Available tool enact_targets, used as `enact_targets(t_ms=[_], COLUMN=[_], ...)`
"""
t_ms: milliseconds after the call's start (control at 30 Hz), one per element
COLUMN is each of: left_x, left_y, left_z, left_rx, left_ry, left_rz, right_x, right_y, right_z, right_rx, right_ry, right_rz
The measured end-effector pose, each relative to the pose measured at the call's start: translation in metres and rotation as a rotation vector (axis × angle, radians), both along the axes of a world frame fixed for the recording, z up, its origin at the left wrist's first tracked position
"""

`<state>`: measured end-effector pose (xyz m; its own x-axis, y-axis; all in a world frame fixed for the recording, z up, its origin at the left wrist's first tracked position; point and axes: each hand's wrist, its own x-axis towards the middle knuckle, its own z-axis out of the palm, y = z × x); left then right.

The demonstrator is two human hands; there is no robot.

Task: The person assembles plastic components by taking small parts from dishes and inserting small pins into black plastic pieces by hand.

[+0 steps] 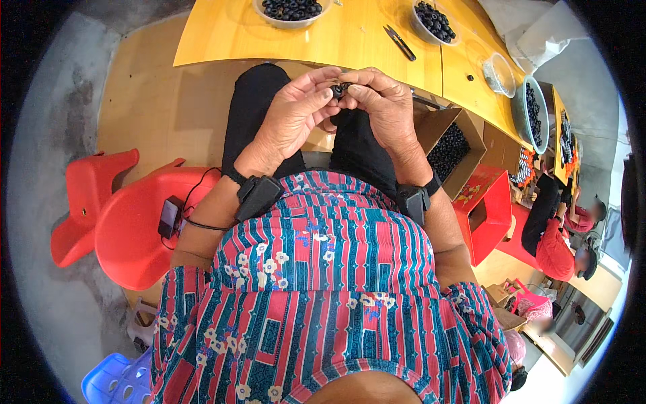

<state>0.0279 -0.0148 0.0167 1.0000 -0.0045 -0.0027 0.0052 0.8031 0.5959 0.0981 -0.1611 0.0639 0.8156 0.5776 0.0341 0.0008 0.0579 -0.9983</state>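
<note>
My left hand and my right hand meet above my lap, just in front of the table's near edge. Between their fingertips they pinch a small black ring-shaped part. Fingers cover much of it, so I cannot tell whether it is one piece or two. On the table beyond, a clear bowl holds many similar black parts. Another bowl of them stands farther right. Black thread snips lie between these bowls.
The yellow table runs along the front. At its right are a clear tub and a large basin of black parts. A cardboard box of black pieces sits by my right forearm. Red chairs stand left; people sit far right.
</note>
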Motion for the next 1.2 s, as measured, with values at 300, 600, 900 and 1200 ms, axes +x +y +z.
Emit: enact_targets(t_ms=[300, 600, 900, 1200], left_x=[0.0007, 0.0019, 0.0024, 0.0011], left_y=[0.0003, -0.0007, -0.0001, 0.0001], left_z=[-0.0005, -0.0004, -0.0027, 0.0043], left_rx=[0.006, 0.052, 0.072, 0.128], left_ry=[0.003, -0.018, -0.012, 0.024], left_rz=[-0.014, 0.009, 0.039, 0.059], right_x=[-0.0003, -0.0008, -0.0001, -0.0049], right_y=[0.0004, 0.0017, 0.0048, 0.0069], right_z=[0.004, 0.0029, 0.0017, 0.0069], right_rx=[-0.037, -0.074, -0.166, -0.351], right_ry=[-0.072, -0.149, -0.393, -0.857], right_rz=[0.015, -0.024, -0.048, -0.16])
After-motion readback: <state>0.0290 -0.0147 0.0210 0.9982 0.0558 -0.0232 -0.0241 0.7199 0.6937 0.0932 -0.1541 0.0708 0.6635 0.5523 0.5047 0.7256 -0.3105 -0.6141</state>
